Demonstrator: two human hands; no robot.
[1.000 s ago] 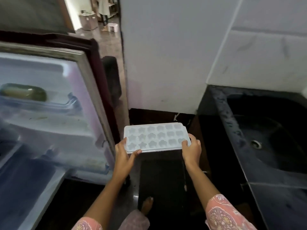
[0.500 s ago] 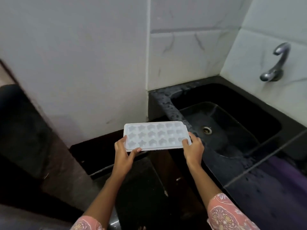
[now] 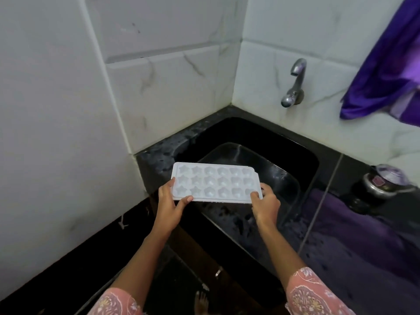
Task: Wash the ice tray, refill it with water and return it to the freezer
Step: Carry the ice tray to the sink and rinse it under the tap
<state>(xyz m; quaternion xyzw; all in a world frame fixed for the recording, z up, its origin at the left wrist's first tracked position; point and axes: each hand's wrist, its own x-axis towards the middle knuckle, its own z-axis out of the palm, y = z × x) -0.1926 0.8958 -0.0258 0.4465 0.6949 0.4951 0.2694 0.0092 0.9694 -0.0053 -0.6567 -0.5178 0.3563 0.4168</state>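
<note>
At left, white tiled wall [image 3: 56,133] close beside the tray's left edge. Left hand [image 3: 169,206] gripping the near-left corner of the ice tray [image 3: 216,186], thumb on top. Tray level above the black sink's [image 3: 302,155] near rim, cells seemingly empty. Right hand [image 3: 266,202] gripping the near-right corner. Open basin beyond; tap [image 3: 293,87] well apart.

White plastic ice tray [image 3: 216,184], three rows of star and round moulds, open side up, roughly level. Held at both short ends, above near-left edge of black sink [image 3: 302,155].
</note>
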